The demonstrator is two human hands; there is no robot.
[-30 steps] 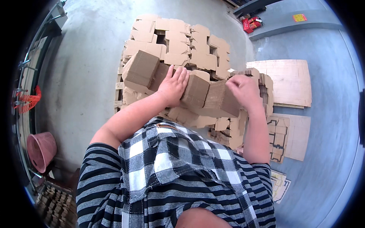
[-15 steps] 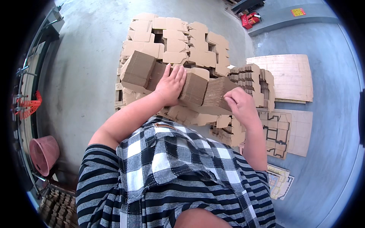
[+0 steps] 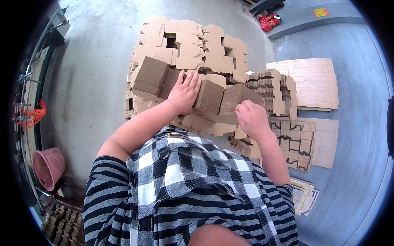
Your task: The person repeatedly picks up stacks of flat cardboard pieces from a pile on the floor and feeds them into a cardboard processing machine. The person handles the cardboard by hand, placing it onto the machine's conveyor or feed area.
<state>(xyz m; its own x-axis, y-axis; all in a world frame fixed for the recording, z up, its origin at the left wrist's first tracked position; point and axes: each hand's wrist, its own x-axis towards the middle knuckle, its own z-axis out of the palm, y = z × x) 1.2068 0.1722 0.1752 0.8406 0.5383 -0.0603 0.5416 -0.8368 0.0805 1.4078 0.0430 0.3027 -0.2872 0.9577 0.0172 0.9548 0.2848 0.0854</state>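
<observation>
A thick bundle of die-cut cardboard blanks (image 3: 209, 96), its layered edges facing up, lies slantwise in front of me. My left hand (image 3: 184, 92) rests flat in a recess between two raised blocks of the bundle, fingers stretched out. At the bundle's right end my right hand (image 3: 251, 119) is closed, its knuckles and thumb against the near side of the layered edges. Whatever its fingers grip is hidden. Beneath and beyond the bundle are stacks of flat brown cardboard blanks (image 3: 190, 43), laid in rows.
Smaller stacks of blanks (image 3: 279, 92) stand at the right. Wooden boards (image 3: 312, 84) and a die board with dark lines (image 3: 292, 143) lie beyond them. A pink basket (image 3: 49, 168) and an orange coiled hose (image 3: 36, 114) are at the left. Red equipment (image 3: 269, 21) sits far right.
My right hand has shifted slightly left and down along the bundle's right end, still closed. My left hand and the bundle stay where they were.
</observation>
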